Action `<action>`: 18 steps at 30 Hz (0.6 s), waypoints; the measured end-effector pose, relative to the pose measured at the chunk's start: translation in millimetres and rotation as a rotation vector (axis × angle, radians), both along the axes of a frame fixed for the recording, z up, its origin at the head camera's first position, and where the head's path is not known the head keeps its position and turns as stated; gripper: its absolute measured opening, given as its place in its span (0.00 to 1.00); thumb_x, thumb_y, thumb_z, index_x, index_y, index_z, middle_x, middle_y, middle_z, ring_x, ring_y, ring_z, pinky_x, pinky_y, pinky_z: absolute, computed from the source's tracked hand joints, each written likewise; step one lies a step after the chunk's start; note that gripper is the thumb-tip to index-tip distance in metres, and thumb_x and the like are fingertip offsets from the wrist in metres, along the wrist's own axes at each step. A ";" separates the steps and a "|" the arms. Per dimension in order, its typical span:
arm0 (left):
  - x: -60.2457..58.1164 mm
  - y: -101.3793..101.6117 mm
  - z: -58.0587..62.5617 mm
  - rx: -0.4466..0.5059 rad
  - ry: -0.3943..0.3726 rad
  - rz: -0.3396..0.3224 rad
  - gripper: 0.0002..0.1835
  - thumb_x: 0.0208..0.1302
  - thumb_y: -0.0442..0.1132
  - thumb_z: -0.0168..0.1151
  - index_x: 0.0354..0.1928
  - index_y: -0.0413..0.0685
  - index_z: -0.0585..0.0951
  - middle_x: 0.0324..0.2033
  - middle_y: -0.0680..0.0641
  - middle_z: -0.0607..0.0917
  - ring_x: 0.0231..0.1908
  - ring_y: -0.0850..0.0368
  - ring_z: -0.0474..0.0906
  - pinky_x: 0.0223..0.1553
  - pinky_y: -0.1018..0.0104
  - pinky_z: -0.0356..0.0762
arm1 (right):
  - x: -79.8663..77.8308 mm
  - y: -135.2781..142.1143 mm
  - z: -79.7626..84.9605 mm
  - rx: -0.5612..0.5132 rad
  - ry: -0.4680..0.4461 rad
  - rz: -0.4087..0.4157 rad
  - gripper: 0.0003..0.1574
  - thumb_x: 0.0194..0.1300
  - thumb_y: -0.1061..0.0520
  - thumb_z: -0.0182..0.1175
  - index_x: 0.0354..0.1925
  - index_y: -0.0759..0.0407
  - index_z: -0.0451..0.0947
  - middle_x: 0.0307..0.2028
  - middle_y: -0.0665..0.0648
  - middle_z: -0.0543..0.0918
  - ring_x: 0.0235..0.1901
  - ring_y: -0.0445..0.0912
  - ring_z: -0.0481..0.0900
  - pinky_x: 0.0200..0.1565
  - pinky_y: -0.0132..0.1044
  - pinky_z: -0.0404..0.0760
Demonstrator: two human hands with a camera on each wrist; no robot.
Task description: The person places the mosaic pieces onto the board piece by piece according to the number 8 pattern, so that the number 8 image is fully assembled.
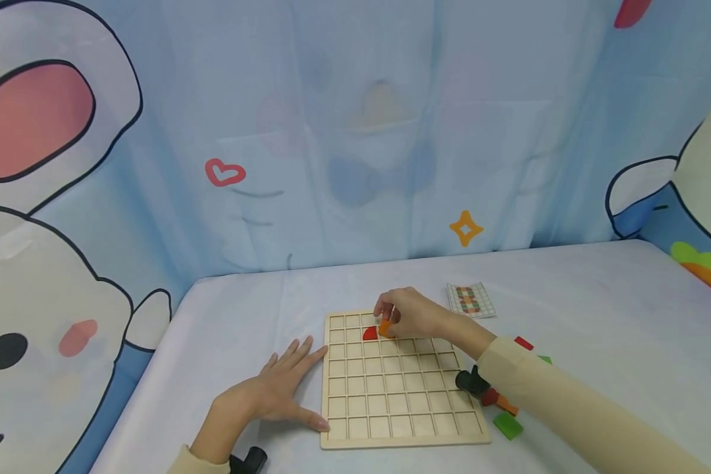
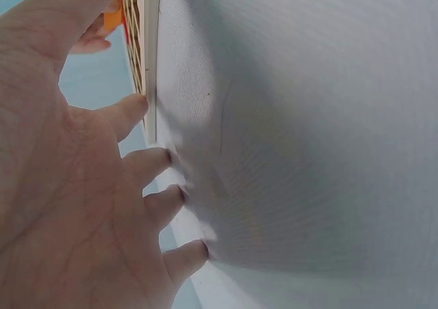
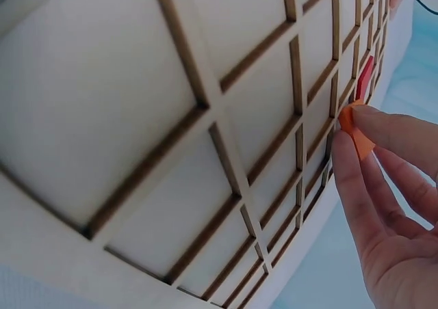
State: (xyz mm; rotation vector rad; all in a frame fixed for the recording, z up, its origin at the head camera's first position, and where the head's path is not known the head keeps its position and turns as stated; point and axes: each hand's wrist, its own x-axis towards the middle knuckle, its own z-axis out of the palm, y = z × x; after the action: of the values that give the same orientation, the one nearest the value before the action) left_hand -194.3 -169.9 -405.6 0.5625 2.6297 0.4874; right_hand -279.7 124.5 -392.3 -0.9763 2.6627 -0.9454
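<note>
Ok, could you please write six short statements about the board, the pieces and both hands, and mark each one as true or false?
1. The right hand holds an orange piece. True.
2. The left hand is closed into a fist. False: its fingers are spread, by the left edge of the board.
3. A red piece lies on the board, beside the orange one. True.
4. The patterned card lies on the board. False: it lies on the white cloth.
5. A green piece lies off the board. True.
6. Every square of the board is filled. False: most visible squares hold no piece.
</note>
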 end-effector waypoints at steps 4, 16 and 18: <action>0.5 -1.2 0.3 -0.002 0.004 -0.002 0.65 0.48 0.66 0.81 0.84 0.57 0.56 0.84 0.42 0.47 0.83 0.42 0.40 0.80 0.36 0.42 | -0.3 -2.6 -2.8 0.015 0.027 -0.033 0.14 0.58 0.72 0.74 0.42 0.66 0.82 0.35 0.55 0.81 0.33 0.42 0.79 0.38 0.32 0.83; 0.9 -1.1 1.3 0.012 -0.003 0.000 0.65 0.49 0.64 0.82 0.84 0.56 0.56 0.84 0.42 0.47 0.83 0.42 0.39 0.80 0.37 0.41 | 3.4 -5.0 -2.6 0.065 0.086 -0.021 0.11 0.58 0.71 0.74 0.40 0.67 0.86 0.37 0.56 0.79 0.36 0.46 0.82 0.39 0.32 0.85; 1.4 -0.7 1.9 0.009 0.001 0.001 0.65 0.49 0.64 0.82 0.84 0.55 0.55 0.84 0.42 0.47 0.83 0.41 0.40 0.80 0.36 0.41 | 2.9 -4.4 -2.5 0.068 0.084 -0.004 0.11 0.59 0.71 0.74 0.41 0.66 0.88 0.37 0.55 0.80 0.37 0.46 0.82 0.39 0.33 0.85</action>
State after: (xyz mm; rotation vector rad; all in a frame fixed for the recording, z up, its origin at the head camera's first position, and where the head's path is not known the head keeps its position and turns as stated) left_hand -192.9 -170.6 -403.6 0.5651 2.6300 0.5002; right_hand -276.8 120.2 -394.8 -1.0176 2.7465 -0.8266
